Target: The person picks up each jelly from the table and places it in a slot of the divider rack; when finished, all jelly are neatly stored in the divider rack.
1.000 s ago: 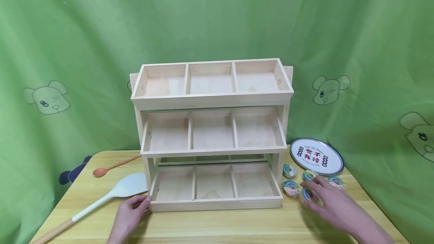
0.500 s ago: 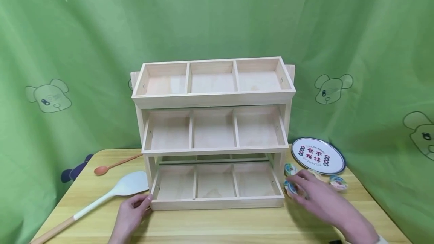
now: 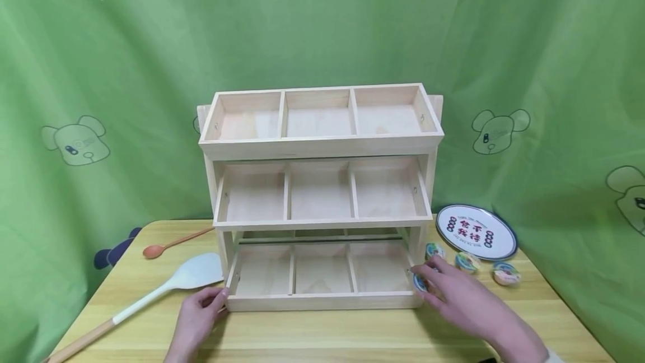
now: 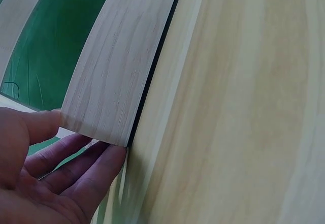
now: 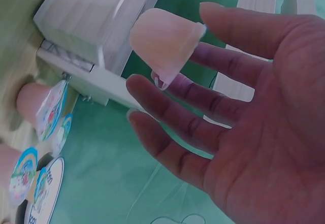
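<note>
My right hand [image 3: 461, 298] pinches a small jelly cup [image 5: 165, 41] between thumb and fingertips, at the right front corner of the rack's bottom tray. In the right wrist view the cup's pale orange body shows; in the head view its blue printed lid shows by the tray's side wall. My left hand [image 3: 195, 318] grips the left front corner of that bottom tray [image 3: 322, 302], thumb on the top edge and fingers at its end and underside. The wooden rack [image 3: 322, 148] has three tiers, each split into three bare compartments.
Several more jelly cups [image 3: 506, 274] stand on the table right of the rack, one partly hidden by my hand. Behind them a white oval plate [image 3: 476, 231] leans toward the green curtain [image 3: 322, 27]. A white spatula [image 3: 194, 273] and an orange spoon [image 3: 153, 251] lie at the left.
My right hand has moved left from among the jelly cups to the bottom tray's right end, with a cup in its fingers. My left hand has stayed on the tray corner.
</note>
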`<move>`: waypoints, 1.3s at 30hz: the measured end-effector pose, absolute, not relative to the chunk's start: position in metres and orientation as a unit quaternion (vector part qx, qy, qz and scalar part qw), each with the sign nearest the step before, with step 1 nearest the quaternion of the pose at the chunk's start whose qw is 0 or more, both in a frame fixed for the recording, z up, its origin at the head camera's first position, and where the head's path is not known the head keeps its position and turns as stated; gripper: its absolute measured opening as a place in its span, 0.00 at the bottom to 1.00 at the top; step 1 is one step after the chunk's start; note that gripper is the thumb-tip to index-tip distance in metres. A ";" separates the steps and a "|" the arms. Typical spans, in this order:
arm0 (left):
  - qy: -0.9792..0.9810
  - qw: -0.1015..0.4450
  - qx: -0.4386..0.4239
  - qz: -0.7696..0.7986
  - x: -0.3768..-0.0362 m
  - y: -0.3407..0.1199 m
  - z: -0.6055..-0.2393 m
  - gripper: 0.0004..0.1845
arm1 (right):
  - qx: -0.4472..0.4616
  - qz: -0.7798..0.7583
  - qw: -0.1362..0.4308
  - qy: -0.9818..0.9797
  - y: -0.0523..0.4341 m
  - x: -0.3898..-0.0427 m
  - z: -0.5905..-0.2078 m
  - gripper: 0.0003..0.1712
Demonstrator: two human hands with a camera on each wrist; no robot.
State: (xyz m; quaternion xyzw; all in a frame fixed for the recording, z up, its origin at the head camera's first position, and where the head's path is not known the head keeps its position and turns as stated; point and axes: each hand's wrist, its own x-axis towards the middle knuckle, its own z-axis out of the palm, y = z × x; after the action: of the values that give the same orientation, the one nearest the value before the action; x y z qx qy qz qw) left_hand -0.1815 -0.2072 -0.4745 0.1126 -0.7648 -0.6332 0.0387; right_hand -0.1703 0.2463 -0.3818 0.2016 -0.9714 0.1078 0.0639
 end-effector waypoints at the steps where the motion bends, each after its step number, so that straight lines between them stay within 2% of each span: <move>1: -0.766 0.038 0.113 -0.632 -0.181 -0.207 -0.474 0.17 | 0.203 0.105 0.063 -0.972 0.245 -0.170 -0.382 0.23; 14: -0.766 0.033 0.115 -0.631 -0.181 -0.206 -0.474 0.15 | 0.226 0.091 0.094 -0.965 0.227 -0.171 -0.381 0.22; 22: -0.755 0.027 0.114 -0.645 -0.183 -0.205 -0.474 0.16 | 0.268 0.069 0.142 -0.950 0.217 -0.174 -0.380 0.22; 32: -0.756 0.027 0.112 -0.644 -0.182 -0.206 -0.472 0.16 | 0.301 0.073 0.140 -0.940 0.206 -0.181 -0.384 0.20; 39: -0.752 0.029 0.115 -0.648 -0.182 -0.205 -0.472 0.16 | 0.312 0.077 0.118 -0.940 0.199 -0.189 -0.383 0.21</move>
State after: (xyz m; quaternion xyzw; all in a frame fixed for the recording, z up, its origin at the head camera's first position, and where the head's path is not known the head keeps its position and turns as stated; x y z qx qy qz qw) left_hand -0.1822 -0.2053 -0.4719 0.1151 -0.7523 -0.6480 0.0294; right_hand -0.1894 0.1991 -0.3828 0.3121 -0.9395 0.0774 0.1177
